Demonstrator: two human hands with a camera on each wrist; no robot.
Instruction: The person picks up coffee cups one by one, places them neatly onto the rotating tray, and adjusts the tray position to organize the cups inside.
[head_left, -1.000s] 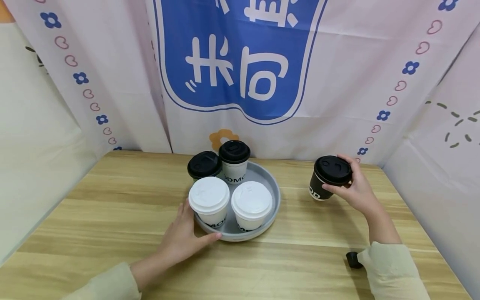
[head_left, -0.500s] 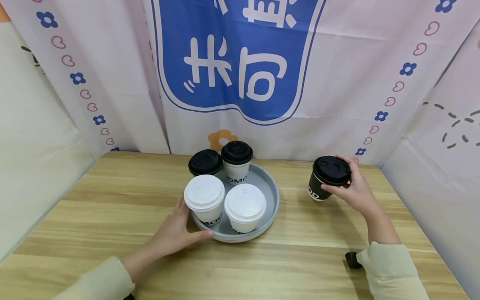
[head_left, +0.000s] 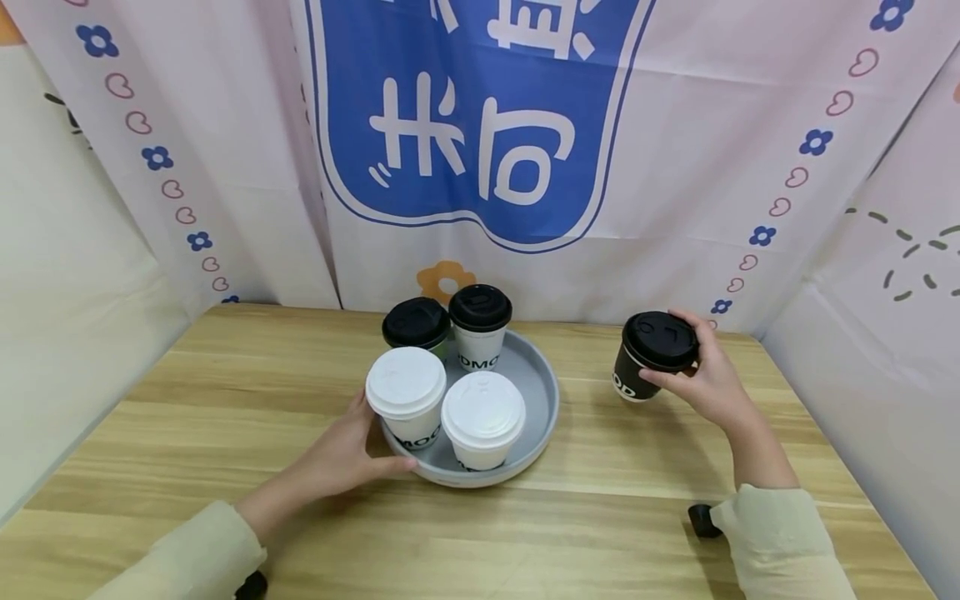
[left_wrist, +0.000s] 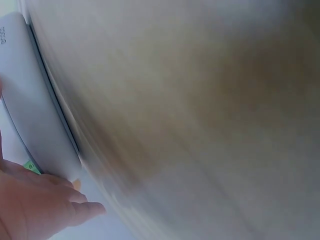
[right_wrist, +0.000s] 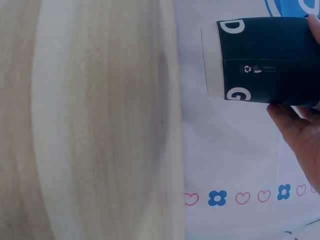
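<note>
My left hand (head_left: 330, 454) grips the left front side of a round grey tray (head_left: 540, 396), thumb at the front rim and fingers along the left side. On the tray stand two paper cups with white lids, the left one (head_left: 405, 392) beside my fingers and the right one (head_left: 483, 417) near the front. Behind them are a black-lidded cup with some green (head_left: 416, 323) and a white black-lidded cup (head_left: 480, 321). My right hand (head_left: 708, 383) holds a dark paper coffee cup (head_left: 633, 375) by its lid and upper side; its white base (right_wrist: 214, 65) is raised over the table.
The wooden table (head_left: 592, 525) ends at a printed cloth (head_left: 675, 167) hanging behind, with pale cloth walls at both sides. Black pieces show at the sleeves, one by the right cuff (head_left: 703, 521) and one by the left cuff (head_left: 251, 586).
The tray has turned clockwise with its cups: the white-lidded ones went left, the black-lidded ones right. My left hand moved slightly left with the rim. The right hand's cup barely moved.
</note>
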